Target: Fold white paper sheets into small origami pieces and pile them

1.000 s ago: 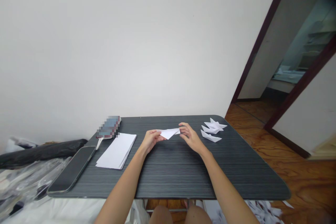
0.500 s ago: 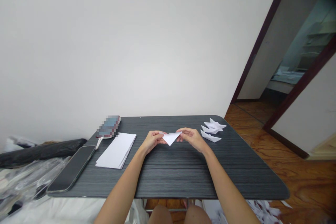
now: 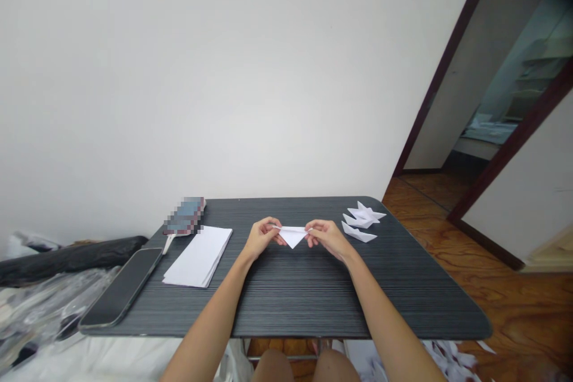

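Right of a paper stack (image 3: 198, 256) on the dark worktop (image 3: 313, 298), pinched at one corner by the left hand (image 3: 262, 237): a folded white triangle (image 3: 293, 234), point down, clamped at the other by the right hand (image 3: 326, 237). Probably best pulled taut, edges matched, clear of the folded pieces (image 3: 362, 222).

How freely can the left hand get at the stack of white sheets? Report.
Probably yes. The stack of white sheets lies just left of the left hand on the table, nothing between; but it and the right hand pinch the folded paper triangle.
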A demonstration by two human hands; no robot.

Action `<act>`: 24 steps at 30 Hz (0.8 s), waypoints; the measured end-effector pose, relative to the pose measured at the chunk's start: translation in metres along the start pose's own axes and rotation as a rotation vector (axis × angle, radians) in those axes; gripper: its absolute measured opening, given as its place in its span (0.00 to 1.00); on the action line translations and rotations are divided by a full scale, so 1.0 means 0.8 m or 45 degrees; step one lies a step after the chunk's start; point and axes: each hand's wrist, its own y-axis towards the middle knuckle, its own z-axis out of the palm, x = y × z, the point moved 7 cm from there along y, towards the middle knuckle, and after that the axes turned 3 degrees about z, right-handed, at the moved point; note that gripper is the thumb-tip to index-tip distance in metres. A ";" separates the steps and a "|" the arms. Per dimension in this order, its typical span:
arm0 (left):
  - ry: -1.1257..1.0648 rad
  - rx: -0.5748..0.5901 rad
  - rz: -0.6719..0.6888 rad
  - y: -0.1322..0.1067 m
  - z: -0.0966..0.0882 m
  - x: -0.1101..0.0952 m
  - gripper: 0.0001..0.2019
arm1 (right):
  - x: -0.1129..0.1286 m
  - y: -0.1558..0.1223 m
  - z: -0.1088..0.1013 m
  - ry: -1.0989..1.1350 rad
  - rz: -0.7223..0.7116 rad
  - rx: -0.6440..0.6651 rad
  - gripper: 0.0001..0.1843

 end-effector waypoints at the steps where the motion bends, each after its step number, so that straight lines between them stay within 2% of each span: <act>1: -0.001 -0.021 0.026 0.001 -0.002 -0.002 0.14 | 0.002 -0.001 0.000 0.047 -0.003 -0.008 0.06; 7: -0.129 -0.143 0.013 0.000 -0.012 -0.001 0.15 | 0.006 0.001 -0.004 0.190 -0.039 -0.045 0.11; 12: -0.226 -0.105 -0.021 -0.001 -0.006 -0.002 0.16 | -0.007 0.008 -0.017 0.164 -0.084 -0.183 0.12; 15: -0.141 -0.120 -0.024 0.001 -0.009 0.003 0.15 | -0.013 0.010 -0.023 0.067 -0.101 -0.291 0.12; 18: -0.016 -0.166 0.042 0.004 -0.014 0.004 0.15 | -0.012 0.010 -0.025 -0.053 -0.123 -0.380 0.13; 24: 0.178 -0.266 0.207 0.000 -0.013 -0.007 0.17 | -0.002 0.007 -0.017 -0.123 -0.149 -0.388 0.13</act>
